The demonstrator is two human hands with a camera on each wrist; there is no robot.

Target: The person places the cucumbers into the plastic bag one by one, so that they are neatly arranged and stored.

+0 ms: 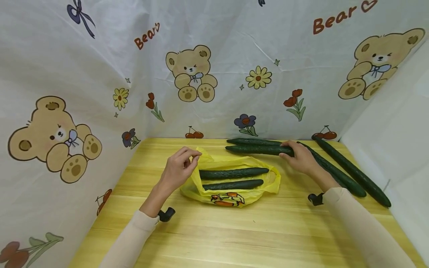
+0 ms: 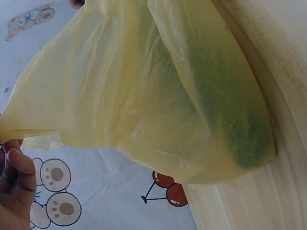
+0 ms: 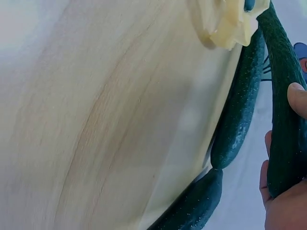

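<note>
A yellow plastic bag [image 1: 258, 200] lies on its side with two dark green cucumbers [image 1: 234, 173] showing in its mouth. My left hand [image 1: 179, 167] pinches the bag's edge between thumb and fingers and pulls it up on the left; in the left wrist view the plastic [image 2: 96, 96] stretches taut from the fingertips. My right hand [image 1: 299, 158] grips one end of a long cucumber [image 1: 258, 149] behind the bag. The right wrist view has thumb and fingers wrapped round this cucumber [image 3: 285, 76], its far end close by the yellow plastic.
Another cucumber [image 1: 251, 142] lies along the table's back edge, behind the held one. Two more, an inner cucumber [image 1: 338, 173] and an outer cucumber [image 1: 355, 173], slant along the right side. A bear-printed cloth [image 1: 228, 56] hangs behind the wooden table [image 1: 234, 238].
</note>
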